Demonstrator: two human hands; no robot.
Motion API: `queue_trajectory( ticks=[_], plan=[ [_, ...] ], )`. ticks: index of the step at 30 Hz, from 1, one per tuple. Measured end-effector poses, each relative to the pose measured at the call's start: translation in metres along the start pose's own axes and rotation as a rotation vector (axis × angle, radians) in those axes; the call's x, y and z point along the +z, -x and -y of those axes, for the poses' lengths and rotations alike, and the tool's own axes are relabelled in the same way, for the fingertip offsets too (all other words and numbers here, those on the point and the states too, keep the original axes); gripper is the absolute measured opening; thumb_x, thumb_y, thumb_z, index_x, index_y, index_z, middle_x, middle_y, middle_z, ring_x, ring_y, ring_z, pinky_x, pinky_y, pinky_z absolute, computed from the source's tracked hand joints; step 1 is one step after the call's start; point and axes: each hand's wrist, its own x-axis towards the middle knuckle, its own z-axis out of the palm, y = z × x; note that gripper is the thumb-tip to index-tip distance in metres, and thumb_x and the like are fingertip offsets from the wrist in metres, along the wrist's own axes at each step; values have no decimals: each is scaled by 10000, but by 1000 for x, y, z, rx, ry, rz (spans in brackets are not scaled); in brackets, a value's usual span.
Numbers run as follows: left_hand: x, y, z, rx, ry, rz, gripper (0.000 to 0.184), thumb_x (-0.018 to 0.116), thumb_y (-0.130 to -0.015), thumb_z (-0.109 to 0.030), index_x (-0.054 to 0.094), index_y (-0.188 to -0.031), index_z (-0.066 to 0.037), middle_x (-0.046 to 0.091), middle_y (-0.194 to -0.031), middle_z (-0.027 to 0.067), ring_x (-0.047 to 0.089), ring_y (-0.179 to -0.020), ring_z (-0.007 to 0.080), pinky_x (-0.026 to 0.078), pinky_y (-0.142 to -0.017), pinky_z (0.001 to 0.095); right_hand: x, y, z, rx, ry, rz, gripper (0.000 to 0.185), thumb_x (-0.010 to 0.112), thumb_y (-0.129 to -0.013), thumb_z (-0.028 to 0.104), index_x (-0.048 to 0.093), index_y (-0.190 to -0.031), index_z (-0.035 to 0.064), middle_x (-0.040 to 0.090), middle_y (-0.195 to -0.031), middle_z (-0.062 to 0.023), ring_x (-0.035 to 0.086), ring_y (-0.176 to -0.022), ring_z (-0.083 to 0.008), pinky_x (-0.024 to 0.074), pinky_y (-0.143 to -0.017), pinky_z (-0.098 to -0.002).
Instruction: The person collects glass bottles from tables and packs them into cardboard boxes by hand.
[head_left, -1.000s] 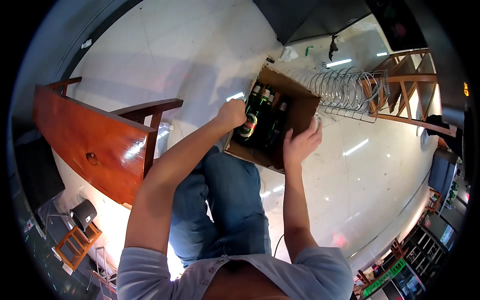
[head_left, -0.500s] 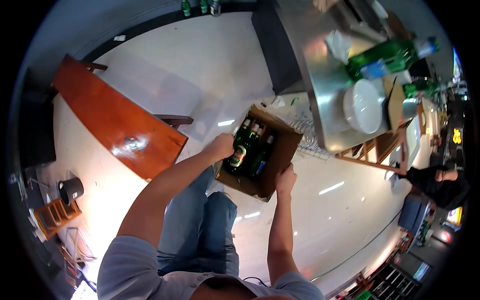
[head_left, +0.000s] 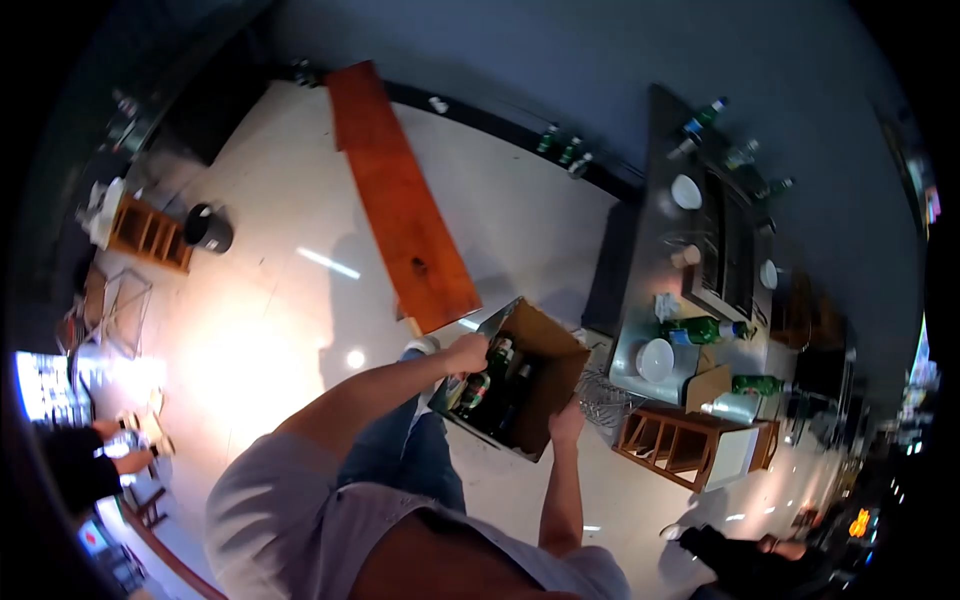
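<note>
An open cardboard box [head_left: 562,362] is held in front of my legs, above the pale floor. Several green glass beer bottles [head_left: 500,352] stand inside it, grouped toward its left side. My left hand [head_left: 467,354] is closed on the box's left edge, right beside the bottles. On the opposite side, my right hand [head_left: 566,421] grips the box's right edge. The lower part of the box interior is dark, so the bottle bases are hidden.
A long reddish-brown wooden bench [head_left: 405,215] lies ahead-left. To the right stands a metal table [head_left: 628,345] with bottles and a white bowl [head_left: 655,360]. Wooden stool [head_left: 665,447] and wire rack [head_left: 603,393] sit near it. Bottles [head_left: 570,150] line the wall. People stand lower left and lower right.
My view has turned and widened, so the bench now appears more upright and the metal table farther off. Both hands still hold the box of bottles.
</note>
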Motion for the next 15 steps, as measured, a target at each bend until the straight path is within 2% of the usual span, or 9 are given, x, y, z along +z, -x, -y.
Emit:
queue_trajectory(
  ticks=[1, 3, 5, 7, 9, 11, 13, 15],
  plan=[
    [-4, 8, 3, -21, 34, -2, 211, 597, -726, -74, 642, -783, 124, 639, -711, 265, 664, -560, 338, 568, -525, 409, -6, 5, 13, -30, 12, 15, 461, 601, -754, 51, 436, -1183, 14, 633, -844, -281, 614, -805, -466, 498, -753, -517],
    [-16, 20, 9, -35, 67, -35, 210, 591, -729, -62, 634, -796, 132, 639, -718, 267, 664, -561, 335, 568, -517, 405, -22, 2, 35, -61, 34, -19, 391, 595, -754, 46, 470, -1122, 1, 629, -855, -295, 612, -813, -467, 498, -750, -519],
    [-40, 49, 6, -77, 164, -44, 207, 571, -735, -31, 612, -822, 153, 638, -741, 269, 664, -557, 330, 569, -492, 393, -46, 3, 67, -94, 39, 3, 378, 572, -775, 55, 483, -1139, 6, 627, -865, -300, 604, -836, -477, 488, -765, -531],
    [-66, 55, 16, -88, 184, -65, 200, 565, -735, -28, 613, -814, 149, 639, -739, 266, 664, -554, 327, 571, -492, 387, -62, 1, 106, -109, 33, 21, 369, 550, -796, 64, 496, -1156, 11, 625, -875, -304, 595, -859, -488, 478, -779, -543],
    [-92, 53, 37, -71, 203, -109, 186, 549, -742, -28, 608, -779, 145, 641, -719, 252, 663, -539, 311, 569, -479, 379, -71, -11, 148, -234, -46, -63, 357, 563, -794, 72, 507, -1141, 9, 625, -884, -307, 596, -875, -484, 478, -775, -543],
    [-123, 57, 54, -50, 238, -163, 183, 545, -745, -26, 606, -767, 145, 641, -713, 250, 661, -533, 310, 567, -472, 381, -69, -38, 180, -274, 34, -58, 363, 567, -791, 71, 508, -1144, 7, 627, -890, -305, 595, -879, -485, 481, -769, -541],
    [-169, 64, 79, -63, 351, -198, 179, 539, -742, -20, 607, -753, 145, 639, -704, 251, 660, -533, 318, 565, -460, 390, -76, -50, 247, -277, 132, -12, 377, 570, -795, 77, 506, -1159, 1, 627, -904, -307, 599, -877, -481, 495, -743, -528],
    [-217, 71, 103, -53, 376, -293, 176, 533, -734, -8, 611, -775, 145, 635, -700, 262, 666, -550, 323, 569, -471, 392, -72, -63, 308, -364, 77, -57, 370, 561, -817, 90, 509, -1175, 11, 629, -906, -298, 602, -865, -473, 500, -724, -528]
  ],
)
